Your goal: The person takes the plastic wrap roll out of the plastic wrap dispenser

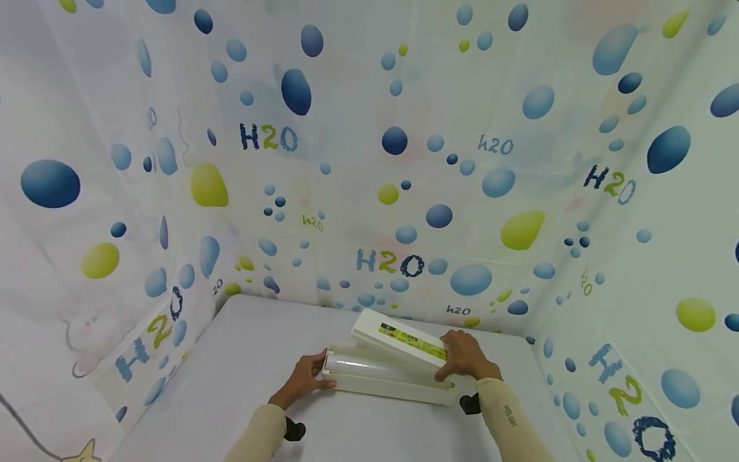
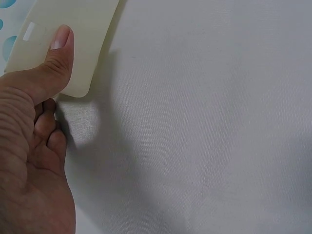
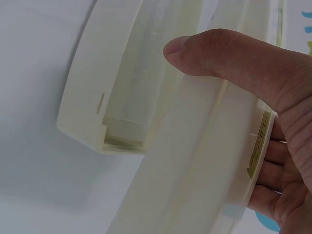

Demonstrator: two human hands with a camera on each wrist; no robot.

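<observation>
A long cream plastic-wrap dispenser box (image 1: 392, 389) lies on the table, with a clear roll of plastic wrap (image 1: 369, 367) inside. My left hand (image 1: 306, 375) grips the box's left end; in the left wrist view its thumb presses on the smooth cream side (image 2: 85, 53). The lid (image 1: 369, 322), with a green and yellow label (image 1: 412, 340), is off the box and slants over its back edge. My right hand (image 1: 466, 355) holds the lid near its right end. In the right wrist view the thumb lies across the lid's hollow underside (image 3: 195, 146), the other fingers behind it.
The table (image 1: 242, 346) has a white cloth-like surface. Behind it and on both sides hang white curtains (image 1: 346, 192) printed with blue and green drops and H2O lettering. A dark strap piece (image 1: 295, 430) shows at the left wrist, another (image 1: 470, 404) at the right.
</observation>
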